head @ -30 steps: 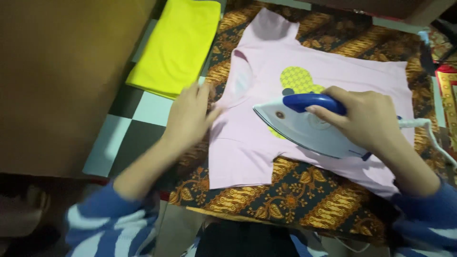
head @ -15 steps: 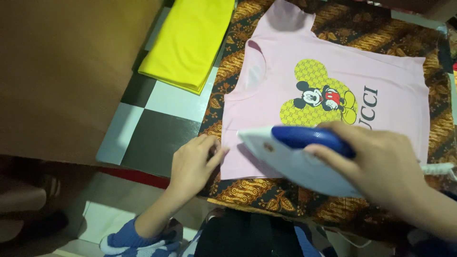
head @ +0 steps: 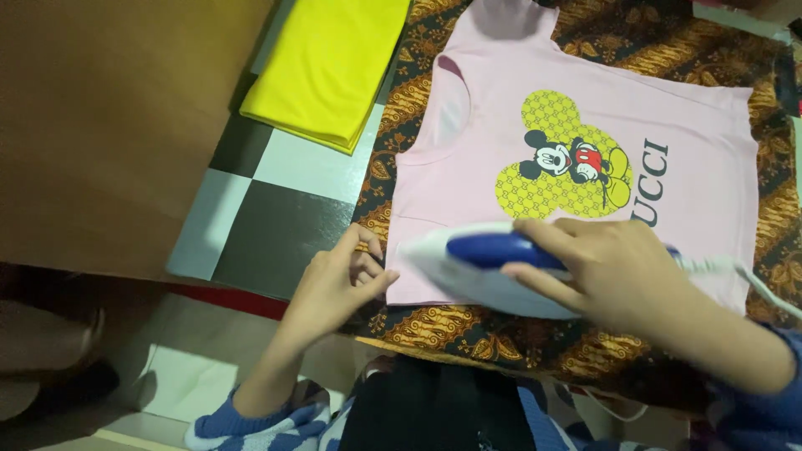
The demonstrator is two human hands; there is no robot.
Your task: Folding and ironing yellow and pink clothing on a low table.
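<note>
Nearest the camera, blue-and-white striped sleeves lead up to both hands. L hand (head: 338, 280) lies just left of the iron's tip, fingers (head: 368, 269) half curled and pressing the lower left corner of the pink T-shirt (head: 501, 117) flat against the cloth beneath; they grip nothing, just pin the hem w/ the tips. R hand (head: 606, 271) sits to the right of those fingers, its fingers clenched around the blue handle (head: 493, 249) of the white iron (head: 468, 276), thumb side toward the wearer. Iron rests soleplate-down on the shirt's lower edge, pointed tip aimed at the L fingers & just beside them, apart by a narrow strip of pink fabric. A white cord (head: 752, 280) trails off from behind the R hand to the right. Beyond the fingers the shirt lies spread flat, front up, w/ a yellow patterned cartoon-mouse print (head: 568, 167) at mid chest and dark lettering beside it. Shirt lies on a brown-and-gold batik cloth (head: 468, 334) that shows below & above it. Left of the L fingers is black-and-white checkered floor (head: 267, 225). Farther up & left lies a folded yellow cloth (head: 330, 67), well apart from both hands, next to a plain brown surface (head: 109, 125).
</note>
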